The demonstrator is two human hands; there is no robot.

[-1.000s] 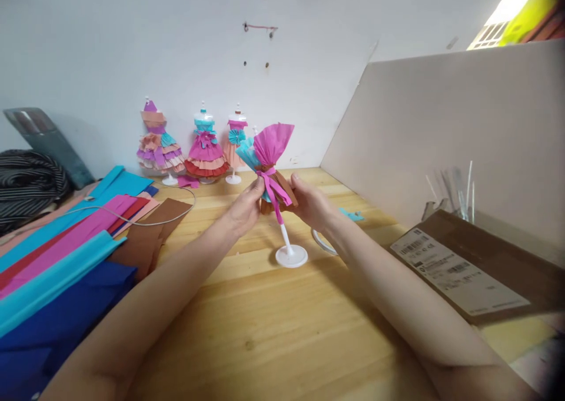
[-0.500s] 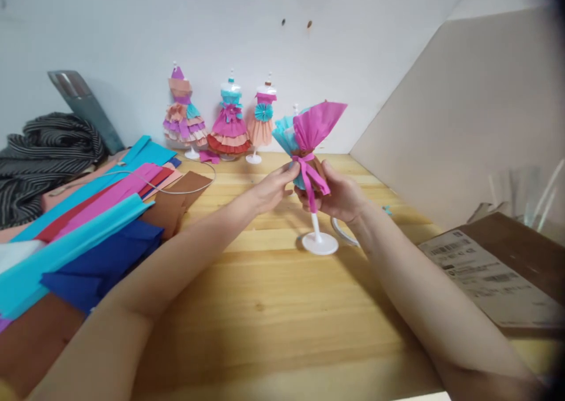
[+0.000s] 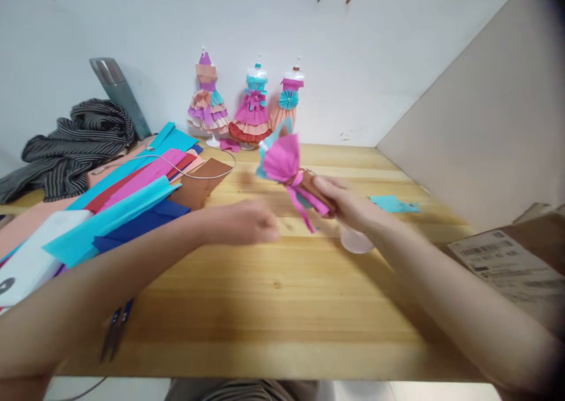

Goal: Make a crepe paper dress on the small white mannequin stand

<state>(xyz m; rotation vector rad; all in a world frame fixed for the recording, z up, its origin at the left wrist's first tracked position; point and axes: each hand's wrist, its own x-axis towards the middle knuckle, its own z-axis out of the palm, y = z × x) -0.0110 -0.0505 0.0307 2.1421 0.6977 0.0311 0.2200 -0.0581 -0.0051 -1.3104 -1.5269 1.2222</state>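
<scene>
My right hand grips a small mannequin stand wrapped in pink, teal and brown paper, tilted to the left over the wooden table; its white round base shows just below my wrist. A pink ribbon hangs from the wrap. My left hand hovers left of it, off the paper, blurred by motion, fingers loosely curled.
Three finished paper dresses on stands line the back wall. Coloured paper sheets and a white cable lie at the left, striped cloth behind them. Scissors sit near the front edge. A cardboard box is at right.
My left hand has let go of the paper-wrapped stand and drawn back left. My right hand has tipped the stand over to the left. The view has shifted left.
</scene>
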